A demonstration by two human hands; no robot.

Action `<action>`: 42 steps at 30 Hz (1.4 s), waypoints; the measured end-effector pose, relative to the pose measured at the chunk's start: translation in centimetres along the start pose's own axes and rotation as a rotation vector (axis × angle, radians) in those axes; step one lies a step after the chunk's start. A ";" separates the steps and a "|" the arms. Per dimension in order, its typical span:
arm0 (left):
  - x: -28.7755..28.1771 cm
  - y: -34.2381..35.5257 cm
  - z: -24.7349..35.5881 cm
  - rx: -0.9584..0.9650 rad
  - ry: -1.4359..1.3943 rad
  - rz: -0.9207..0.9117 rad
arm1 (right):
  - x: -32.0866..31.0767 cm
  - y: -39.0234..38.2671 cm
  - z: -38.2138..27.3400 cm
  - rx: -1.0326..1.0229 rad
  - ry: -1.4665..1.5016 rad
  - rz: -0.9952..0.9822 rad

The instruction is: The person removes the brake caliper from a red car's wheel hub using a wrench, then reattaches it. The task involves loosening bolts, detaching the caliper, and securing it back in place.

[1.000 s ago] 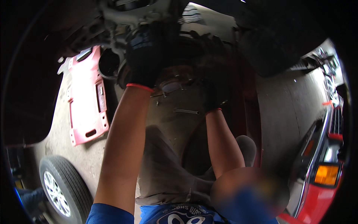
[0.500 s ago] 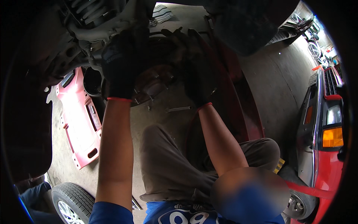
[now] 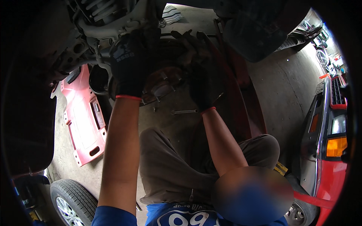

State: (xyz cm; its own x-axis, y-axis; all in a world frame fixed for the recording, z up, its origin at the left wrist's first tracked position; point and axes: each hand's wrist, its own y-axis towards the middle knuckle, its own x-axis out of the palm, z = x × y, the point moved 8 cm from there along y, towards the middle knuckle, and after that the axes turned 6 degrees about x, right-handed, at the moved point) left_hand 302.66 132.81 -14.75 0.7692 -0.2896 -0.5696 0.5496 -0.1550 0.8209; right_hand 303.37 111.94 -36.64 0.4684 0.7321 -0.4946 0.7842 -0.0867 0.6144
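The left hand (image 3: 130, 62) is left of the studded hub (image 3: 161, 83), the right hand (image 3: 200, 75) right; I cannot tell either grip. Below the hub lies a wrench (image 3: 185, 111).

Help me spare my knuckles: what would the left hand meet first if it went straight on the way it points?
Probably the grey metal suspension arm, which crosses the picture just ahead of the left hand. Deep shadow hides where the hand ends, so depth and any contact are unclear.
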 end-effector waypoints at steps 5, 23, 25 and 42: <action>0.0 -0.3 0.5 0.053 0.008 -0.024 | -0.4 0.2 0.0 0.005 -0.033 -0.017; 1.1 0.3 0.2 -0.203 -0.024 -0.219 | 7.3 -2.0 6.3 0.776 1.447 -0.258; 1.1 0.2 0.3 -0.175 0.028 -0.230 | 7.6 -1.9 6.2 0.779 1.340 -0.259; 0.4 -0.2 -0.4 -0.142 -0.096 -0.166 | 0.6 -0.2 1.2 0.382 0.622 0.007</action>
State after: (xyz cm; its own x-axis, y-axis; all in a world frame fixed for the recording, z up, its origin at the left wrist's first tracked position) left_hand 302.94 133.08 -15.19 0.6333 -0.3611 -0.6845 0.7118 -0.0754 0.6983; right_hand 304.00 111.58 -37.82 0.2454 0.9692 0.0194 0.9225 -0.2396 0.3027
